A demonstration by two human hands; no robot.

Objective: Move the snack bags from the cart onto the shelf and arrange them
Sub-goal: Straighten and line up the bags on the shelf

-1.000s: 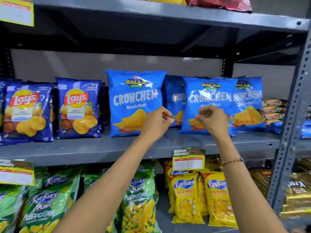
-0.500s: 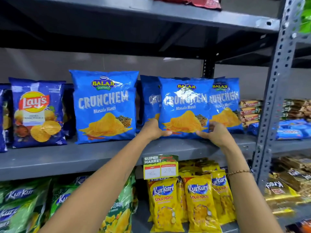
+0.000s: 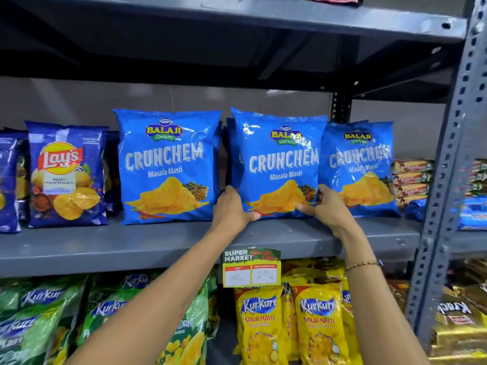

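Three bright blue Crunchem bags stand upright in a row on the grey middle shelf (image 3: 158, 246). My left hand (image 3: 232, 209) grips the lower left corner of the middle Crunchem bag (image 3: 279, 159), and my right hand (image 3: 326, 206) grips its lower right corner. The left Crunchem bag (image 3: 166, 164) stands apart from it. The right Crunchem bag (image 3: 361, 167) is partly overlapped by the middle one. More blue bags stand behind the front row. The cart is out of view.
Dark blue Lay's bags (image 3: 66, 175) fill the shelf's left end. Green Kurkure bags (image 3: 39, 320) and yellow Kurkure bags (image 3: 290, 322) sit on the shelf below. A price tag (image 3: 250, 267) hangs from the shelf edge. A perforated grey upright (image 3: 448, 180) stands at right, with biscuit packs (image 3: 411, 180) beside it.
Both hands dropped from the front of the middle bag to its bottom corners. The bag now stands straighter and further forward. The camera has shifted right and closer.
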